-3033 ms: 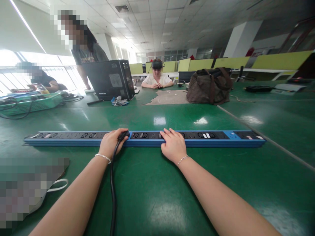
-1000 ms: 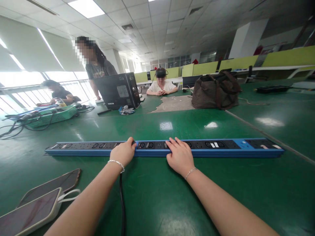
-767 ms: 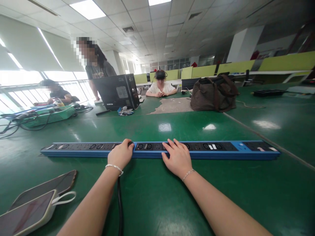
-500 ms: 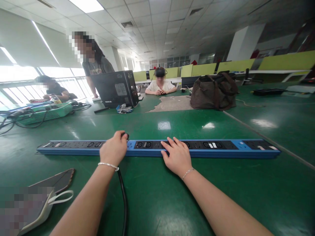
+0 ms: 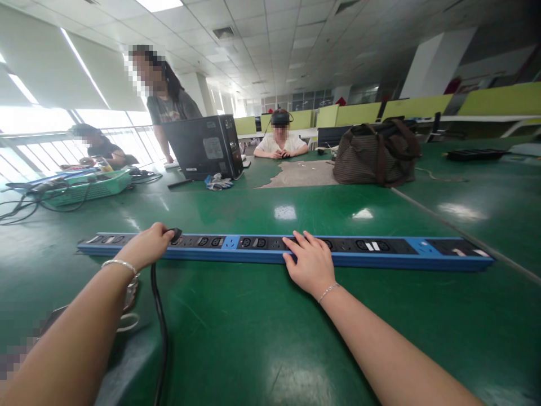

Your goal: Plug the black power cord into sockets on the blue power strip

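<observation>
A long blue power strip (image 5: 253,256) with several black sockets lies across the green table (image 5: 236,332). Its outlets face up. My left hand (image 5: 147,243) is closed around a black plug (image 5: 176,234), held over the left part of the strip. From that plug a black power cord (image 5: 158,316) hangs down toward the near edge of the view. Whether the plug touches a socket I cannot tell. My right hand (image 5: 310,264) rests with spread fingers on the strip near its middle, covering some outlets.
A black computer case (image 5: 205,149) stands at the back with gloves (image 5: 218,182) beside it. A green basket (image 5: 93,188) with cables sits at the far left, a brown bag (image 5: 372,155) at the back right. A phone lies partly behind my left forearm. Three people are beyond.
My left hand has moved left along the strip with the plug and its cord. The right hand keeps its place on the strip. The view has shifted slightly.
</observation>
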Action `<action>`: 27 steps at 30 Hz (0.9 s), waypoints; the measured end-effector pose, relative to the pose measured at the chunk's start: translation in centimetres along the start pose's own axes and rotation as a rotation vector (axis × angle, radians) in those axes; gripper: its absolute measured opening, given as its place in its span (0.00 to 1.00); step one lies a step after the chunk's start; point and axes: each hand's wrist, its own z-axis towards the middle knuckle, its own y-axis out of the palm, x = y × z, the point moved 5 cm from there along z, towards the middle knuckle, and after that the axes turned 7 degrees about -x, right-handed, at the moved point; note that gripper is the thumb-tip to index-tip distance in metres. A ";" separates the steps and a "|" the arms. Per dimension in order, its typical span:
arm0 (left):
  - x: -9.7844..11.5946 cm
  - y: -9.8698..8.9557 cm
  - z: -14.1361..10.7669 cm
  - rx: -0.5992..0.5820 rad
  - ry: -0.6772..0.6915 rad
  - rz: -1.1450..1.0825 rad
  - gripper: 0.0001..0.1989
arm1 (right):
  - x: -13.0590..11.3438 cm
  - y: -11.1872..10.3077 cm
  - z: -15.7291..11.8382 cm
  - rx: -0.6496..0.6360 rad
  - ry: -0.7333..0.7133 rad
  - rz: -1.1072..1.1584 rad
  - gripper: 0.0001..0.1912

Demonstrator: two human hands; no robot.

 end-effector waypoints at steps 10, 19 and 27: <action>0.8 1.2 1.2 -0.073 0.063 0.067 0.19 | 0.0 0.0 0.0 0.009 -0.006 -0.003 0.19; 1.6 2.5 2.3 -0.129 0.036 0.187 0.24 | 0.1 0.0 0.0 0.009 -0.004 -0.002 0.20; 1.6 3.8 2.3 -0.148 0.020 0.153 0.25 | 0.1 0.1 0.0 0.011 -0.006 0.002 0.20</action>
